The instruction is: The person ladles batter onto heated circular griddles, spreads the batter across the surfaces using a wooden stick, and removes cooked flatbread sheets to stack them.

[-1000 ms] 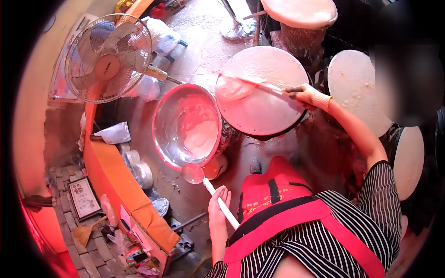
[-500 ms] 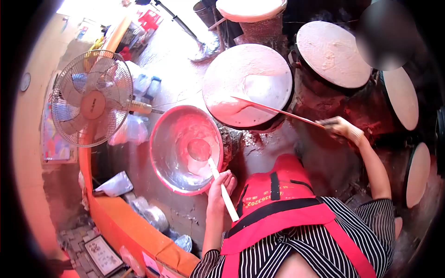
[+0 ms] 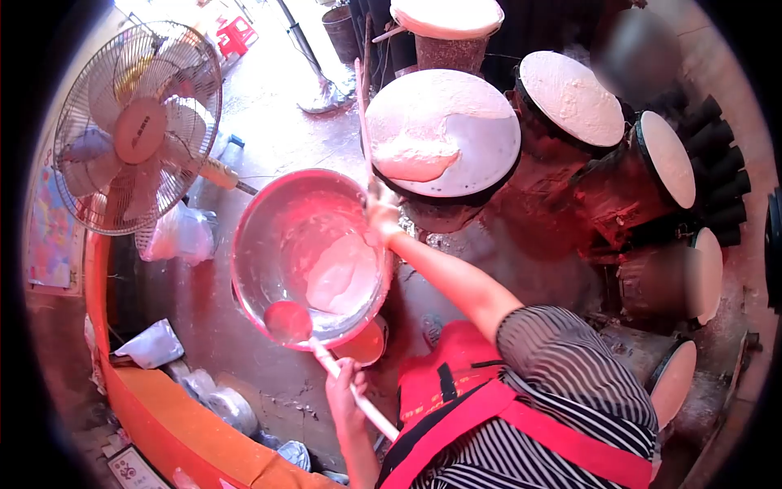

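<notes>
My left hand [image 3: 347,386] is closed round the pale handle of a ladle [image 3: 287,321]. The ladle's bowl is at the near left rim of a large basin [image 3: 254,213], which has pale batter [image 3: 342,273] in its bottom. My right hand [image 3: 383,215], smeared by motion, grips a long thin wooden spreader [image 3: 363,122] at the basin's right rim. The spreader points up and away, along the left edge of a round griddle [image 3: 489,151]. Batter [image 3: 415,157] covers the griddle's far and left parts, with a thicker mound at the near left; its right part is bare.
Several more round griddles, such as this batter-coated one [image 3: 570,98], curve round to the right. A standing fan [image 3: 140,130] is at the left. An orange ledge [image 3: 179,424] runs along the lower left, with plastic bags [image 3: 228,407] beside it.
My right hand has swung left from beyond the griddle's right side to the basin, carrying the spreader off the batter. My left hand has brought the ladle from the basin's middle to its near rim.
</notes>
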Demonstrator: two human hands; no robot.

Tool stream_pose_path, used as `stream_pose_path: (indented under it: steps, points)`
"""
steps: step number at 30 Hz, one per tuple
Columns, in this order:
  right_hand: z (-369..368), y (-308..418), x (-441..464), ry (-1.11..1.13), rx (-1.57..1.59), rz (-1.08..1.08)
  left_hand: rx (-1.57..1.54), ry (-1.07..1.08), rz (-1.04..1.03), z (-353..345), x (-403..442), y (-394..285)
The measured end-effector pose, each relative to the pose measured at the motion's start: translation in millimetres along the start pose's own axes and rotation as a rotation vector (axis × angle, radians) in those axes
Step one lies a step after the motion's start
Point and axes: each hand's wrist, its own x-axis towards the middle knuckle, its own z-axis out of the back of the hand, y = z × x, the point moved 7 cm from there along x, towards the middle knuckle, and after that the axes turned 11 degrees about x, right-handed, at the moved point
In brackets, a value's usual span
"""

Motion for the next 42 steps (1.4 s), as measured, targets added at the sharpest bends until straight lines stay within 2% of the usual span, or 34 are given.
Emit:
stream_pose_path:
  steps: [1,2,4,6,7,9,11,12,14,17,19,21,22,24,26,27,28,30,32,34,35,36,38,39,42]
  points:
    - [-13.3,-24.6,27.8,-0.15,-0.218,0.312,-0.003,-0.027,0.006,8.9,-7.8,-2.4]
    - [-17.1,-32.8,31.6,-0.259,-0.28,0.386,-0.004,-0.055,0.012,19.0,-13.7,-3.0]
    - [-11.4,-69.6,32.3,-0.245,0.041,0.195,0.008,-0.064,0.009,30.9,-17.2,0.1]
    - [20.5,-65.3,-5.2,-0.302,-0.121,0.341,0.026,-0.071,0.026,36.6,-17.4,5.4]
    - [36.3,-54.5,-24.5,-0.301,-0.106,0.508,0.038,-0.073,0.036,35.6,-15.9,7.2]
    - [71.8,-44.1,-56.2,-0.222,0.017,0.386,0.038,-0.031,0.064,30.4,-7.0,12.3]
    - [106.3,-41.1,-74.5,-0.129,0.091,0.087,0.057,0.011,0.092,30.0,4.3,21.9]
    - [124.3,-35.3,-79.8,-0.114,0.15,0.078,0.047,0.04,0.097,26.3,4.5,20.4]
    - [148.6,13.3,-107.8,-0.101,0.195,-0.129,0.028,0.096,0.102,15.4,4.4,13.6]
    - [191.7,19.9,-82.2,-0.124,0.109,-0.149,0.045,0.108,-0.11,-10.0,-41.0,-47.9]
    - [183.4,36.2,-69.6,-0.141,0.382,-0.181,-0.049,0.155,-0.352,-20.7,-58.6,-78.2]
    - [155.0,31.9,-62.6,-0.09,0.642,-0.251,-0.012,0.111,-0.348,-37.9,-54.1,-85.3]
    - [143.3,28.8,-65.8,-0.041,0.52,-0.216,0.004,0.09,-0.347,-47.2,-52.5,-88.3]
    - [136.5,19.5,-73.6,0.291,0.069,-0.145,-0.128,0.088,-0.093,-43.4,-16.7,-55.9]
    - [176.3,35.7,-100.1,0.341,-0.044,-0.237,-0.293,0.164,0.142,-44.5,1.3,-26.0]
    - [213.2,18.5,-80.3,0.345,-0.084,-0.192,-0.177,0.127,0.16,-51.1,-3.0,-17.5]
    - [239.6,31.2,-75.6,0.317,-0.036,-0.195,-0.16,0.191,0.092,-55.0,-2.4,-5.5]
    - [279.6,62.2,-62.9,0.237,-0.054,-0.279,-0.155,0.164,0.052,-69.4,-8.5,9.8]
    - [285.7,78.8,-33.6,0.279,0.017,-0.253,-0.185,0.168,0.064,-86.9,-6.3,20.8]
    - [270.9,83.9,-13.9,0.203,0.185,-0.155,-0.233,0.199,0.106,-109.8,-2.2,24.6]
    - [261.3,76.5,-13.8,0.146,0.272,-0.268,-0.254,0.215,0.106,-122.9,-2.8,23.1]
    - [256.5,69.8,-17.3,0.154,0.147,-0.304,-0.275,0.23,0.105,-136.2,-3.5,20.4]
    - [260.9,89.4,-40.5,0.528,-0.112,-0.255,-0.288,0.235,0.102,-156.1,-3.7,17.4]
    - [282.2,91.8,-44.0,0.587,-0.233,-0.289,-0.283,0.228,0.098,-164.4,-3.0,16.8]
    - [345.7,116.4,-9.0,0.461,-0.245,-0.22,-0.266,0.207,0.081,-186.9,-2.1,20.3]
